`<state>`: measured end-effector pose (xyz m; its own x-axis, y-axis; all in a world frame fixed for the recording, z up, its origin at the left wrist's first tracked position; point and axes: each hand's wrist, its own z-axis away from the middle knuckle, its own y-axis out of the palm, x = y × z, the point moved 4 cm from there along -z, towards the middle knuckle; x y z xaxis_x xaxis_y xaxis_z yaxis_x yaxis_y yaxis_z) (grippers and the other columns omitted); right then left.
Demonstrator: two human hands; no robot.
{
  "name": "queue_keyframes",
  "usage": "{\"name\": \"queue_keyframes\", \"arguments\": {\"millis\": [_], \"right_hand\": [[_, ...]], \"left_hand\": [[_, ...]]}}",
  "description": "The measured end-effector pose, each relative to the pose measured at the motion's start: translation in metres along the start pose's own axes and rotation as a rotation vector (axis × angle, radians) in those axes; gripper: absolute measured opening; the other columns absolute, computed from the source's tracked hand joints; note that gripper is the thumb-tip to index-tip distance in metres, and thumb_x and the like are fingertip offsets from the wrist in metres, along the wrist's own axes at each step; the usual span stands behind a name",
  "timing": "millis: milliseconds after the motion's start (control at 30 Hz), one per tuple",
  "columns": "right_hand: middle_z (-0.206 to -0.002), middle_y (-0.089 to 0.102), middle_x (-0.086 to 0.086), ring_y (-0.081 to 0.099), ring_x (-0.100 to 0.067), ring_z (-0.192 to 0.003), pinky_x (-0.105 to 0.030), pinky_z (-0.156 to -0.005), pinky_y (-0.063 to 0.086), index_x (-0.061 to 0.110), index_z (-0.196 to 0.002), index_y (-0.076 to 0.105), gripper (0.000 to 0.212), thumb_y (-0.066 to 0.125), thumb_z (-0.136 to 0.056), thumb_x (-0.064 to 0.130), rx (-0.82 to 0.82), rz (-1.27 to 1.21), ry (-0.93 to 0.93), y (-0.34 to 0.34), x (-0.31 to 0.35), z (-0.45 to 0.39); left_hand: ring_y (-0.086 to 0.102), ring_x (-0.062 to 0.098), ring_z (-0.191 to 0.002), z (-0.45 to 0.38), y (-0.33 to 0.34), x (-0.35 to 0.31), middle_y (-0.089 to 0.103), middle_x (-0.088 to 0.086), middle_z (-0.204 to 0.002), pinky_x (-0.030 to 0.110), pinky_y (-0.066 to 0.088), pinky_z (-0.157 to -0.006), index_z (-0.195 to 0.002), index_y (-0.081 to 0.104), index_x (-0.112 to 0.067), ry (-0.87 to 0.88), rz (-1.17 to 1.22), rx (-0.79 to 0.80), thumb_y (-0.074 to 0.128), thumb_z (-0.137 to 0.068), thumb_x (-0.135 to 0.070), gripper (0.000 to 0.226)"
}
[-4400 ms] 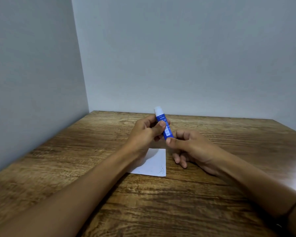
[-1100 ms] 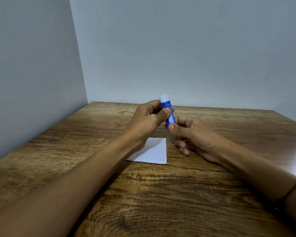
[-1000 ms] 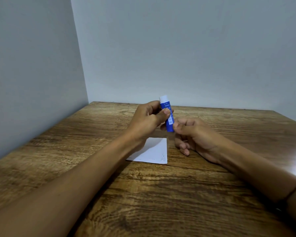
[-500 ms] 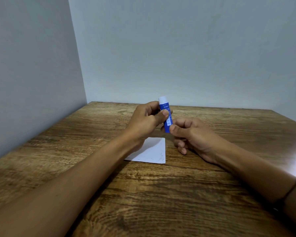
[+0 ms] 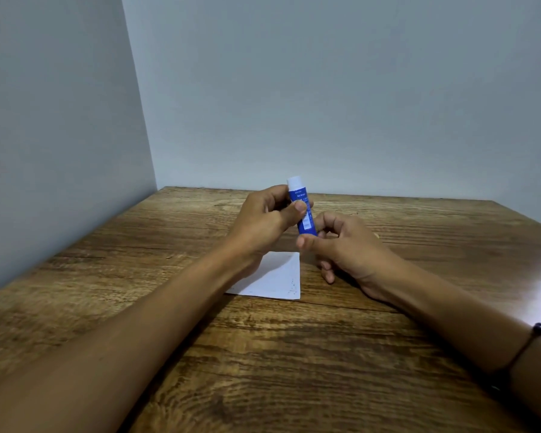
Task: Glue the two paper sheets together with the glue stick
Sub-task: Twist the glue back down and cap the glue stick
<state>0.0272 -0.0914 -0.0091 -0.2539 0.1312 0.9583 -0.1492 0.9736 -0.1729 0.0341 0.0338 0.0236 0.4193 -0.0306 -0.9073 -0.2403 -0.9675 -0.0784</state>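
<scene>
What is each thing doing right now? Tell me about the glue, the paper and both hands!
glue stick: held upright above the table, white end on top
paper: lying flat on the table, partly hidden by the left wrist
left hand: gripping the glue stick's upper part
right hand: pinching its bottom end

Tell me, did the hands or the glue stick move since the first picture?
A little. The glue stick and both hands rose slightly above the table. The right hand shifted its fingertips at the stick's bottom end, as if twisting it. The left hand grips the blue body as before, the white end points up, and the paper lies where it was.
</scene>
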Motion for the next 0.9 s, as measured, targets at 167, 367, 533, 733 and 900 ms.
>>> {"name": "queue_keyframes", "arguments": {"millis": [167, 367, 533, 733, 900], "right_hand": [[-0.066, 0.046, -0.013, 0.041, -0.017, -0.044, -0.025, -0.04, 0.042, 0.011, -0.09, 0.063, 0.015, 0.059, -0.086, 0.025, 0.147, -0.079, 0.031, 0.0008, 0.0022, 0.001], [-0.057, 0.045, -0.002, 0.043, -0.013, -0.038, -0.024, -0.038, 0.043, 0.012, -0.077, 0.057, 0.014, 0.07, -0.077, 0.015, 0.009, -0.009, 0.01, -0.0021, -0.0004, -0.0019], [-0.07, 0.051, -0.018, 0.046, -0.016, -0.044, -0.028, -0.045, 0.045, 0.016, -0.086, 0.063, 0.014, 0.062, -0.082, 0.029, 0.186, -0.107, 0.048, 0.0007, 0.0019, 0.0004], [-0.066, 0.048, -0.008, 0.047, -0.01, -0.04, -0.024, -0.04, 0.047, 0.009, -0.081, 0.059, 0.006, 0.065, -0.081, 0.01, 0.076, -0.036, 0.016, 0.0005, 0.0023, 0.0011], [-0.066, 0.049, -0.009, 0.048, -0.013, -0.043, -0.027, -0.044, 0.047, 0.009, -0.091, 0.059, 0.022, 0.069, -0.076, 0.021, 0.135, -0.058, 0.071, 0.0021, 0.0043, 0.0017]], "left_hand": [[0.055, -0.003, -0.05, -0.0004, -0.0004, 0.0, 0.06, 0.0, -0.069, 0.009, 0.042, -0.05, -0.085, 0.063, -0.01, -0.009, 0.018, 0.008, 0.053, -0.087, -0.007, 0.011], [0.053, -0.005, -0.051, 0.0, 0.0013, 0.0006, 0.06, 0.002, -0.074, 0.006, 0.04, -0.051, -0.089, 0.063, -0.006, 0.004, -0.018, 0.022, 0.052, -0.088, -0.006, 0.011], [0.054, -0.001, -0.052, -0.0009, -0.0002, -0.0007, 0.059, 0.002, -0.069, 0.008, 0.041, -0.05, -0.082, 0.063, -0.01, 0.017, 0.014, 0.016, 0.053, -0.087, -0.007, 0.011], [0.054, -0.004, -0.054, -0.0007, 0.0011, 0.0023, 0.06, 0.0, -0.072, 0.007, 0.04, -0.052, -0.082, 0.063, -0.013, 0.019, -0.033, 0.038, 0.053, -0.088, -0.008, 0.013], [0.052, -0.004, -0.048, -0.0005, 0.0013, -0.0006, 0.06, -0.007, -0.062, 0.006, 0.039, -0.049, -0.08, 0.063, -0.012, 0.033, 0.031, 0.024, 0.054, -0.087, -0.006, 0.013]]}}
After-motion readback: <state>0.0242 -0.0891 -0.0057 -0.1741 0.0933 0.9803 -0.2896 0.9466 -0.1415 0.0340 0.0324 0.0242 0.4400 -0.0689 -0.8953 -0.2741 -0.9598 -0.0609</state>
